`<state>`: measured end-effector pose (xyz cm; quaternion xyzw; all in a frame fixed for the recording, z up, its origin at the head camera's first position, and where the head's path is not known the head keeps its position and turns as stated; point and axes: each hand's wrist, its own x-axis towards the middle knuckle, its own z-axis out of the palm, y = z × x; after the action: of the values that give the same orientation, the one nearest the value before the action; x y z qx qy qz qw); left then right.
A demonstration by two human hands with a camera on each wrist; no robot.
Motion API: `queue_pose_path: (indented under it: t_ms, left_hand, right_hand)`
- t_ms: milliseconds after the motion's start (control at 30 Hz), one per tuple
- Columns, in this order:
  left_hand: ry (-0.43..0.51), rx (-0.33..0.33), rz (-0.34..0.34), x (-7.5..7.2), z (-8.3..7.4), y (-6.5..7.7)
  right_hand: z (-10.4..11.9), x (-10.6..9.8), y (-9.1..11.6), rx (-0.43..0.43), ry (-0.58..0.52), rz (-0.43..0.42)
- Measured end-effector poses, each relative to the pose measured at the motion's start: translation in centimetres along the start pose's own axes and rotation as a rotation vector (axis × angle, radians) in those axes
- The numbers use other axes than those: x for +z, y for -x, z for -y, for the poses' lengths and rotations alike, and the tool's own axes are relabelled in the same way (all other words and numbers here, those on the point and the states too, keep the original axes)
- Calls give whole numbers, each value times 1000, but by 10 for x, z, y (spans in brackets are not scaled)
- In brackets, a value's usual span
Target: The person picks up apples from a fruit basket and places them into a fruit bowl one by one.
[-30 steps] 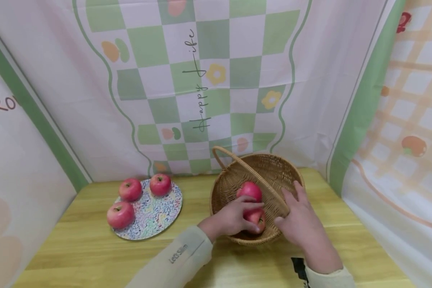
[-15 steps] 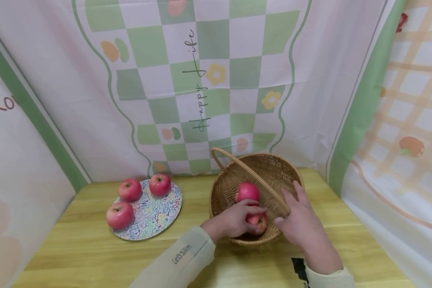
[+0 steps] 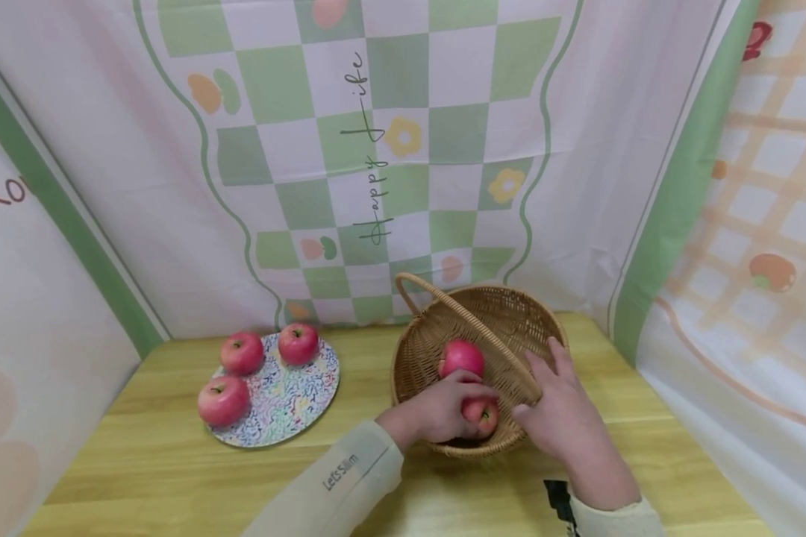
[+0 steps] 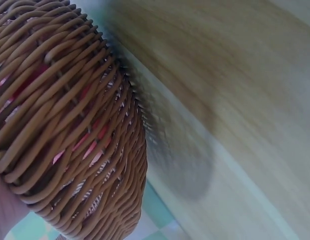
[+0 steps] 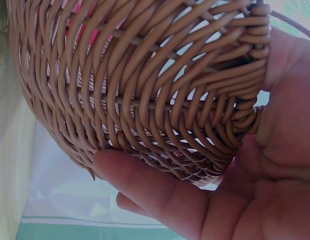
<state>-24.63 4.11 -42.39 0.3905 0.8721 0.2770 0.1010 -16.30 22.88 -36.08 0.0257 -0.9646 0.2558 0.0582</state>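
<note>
A brown wicker basket (image 3: 430, 328) with an arched handle stands on the table, tilted toward the person in the head view. Inside lie two red apples, a rear apple (image 3: 462, 358) and a front apple (image 3: 485, 418). My left hand (image 3: 443, 406) reaches over the near rim, with its fingers and thumb around the front apple and partly hiding it. With the thumb inside and fingers along the outer weave, my right hand (image 3: 564, 418) holds the basket's right rim at the handle's base. The right wrist view shows those fingers (image 5: 144, 185) against the wicker.
On the left of the wooden table (image 3: 175, 485) lies a round patterned plate (image 3: 282, 403). It carries three more apples, one of them a large apple (image 3: 224, 400) at the plate's left edge. A checkered curtain (image 3: 396, 186) hangs right behind the table.
The front apple has shifted slightly right and the rear one slightly left. My left hand has moved a little right with its thumb drawn back. My right hand stays on the rim.
</note>
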Motion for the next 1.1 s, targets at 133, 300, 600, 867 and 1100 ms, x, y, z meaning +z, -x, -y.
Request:
queue_pose_path:
  t_ms: [133,300,600,867,1100]
  left_hand:
    - [70,-10,-13,-1,2,1]
    - [266,-71,-32,-4,4,3]
    - [530,-119,-69,-8,0,2]
    - [822,-250,-111,-7,-10,4]
    - [1108,-332,-100,-7,-19,4]
  right_hand:
    - [1,0,0,2,-8,-1]
    - [2,-1,0,5,-4,5]
    - [3,-2,-1,3,-1,0]
    - [1,-1,-1,11,-7,13]
    - [-1,-2,-3,18,1,20]
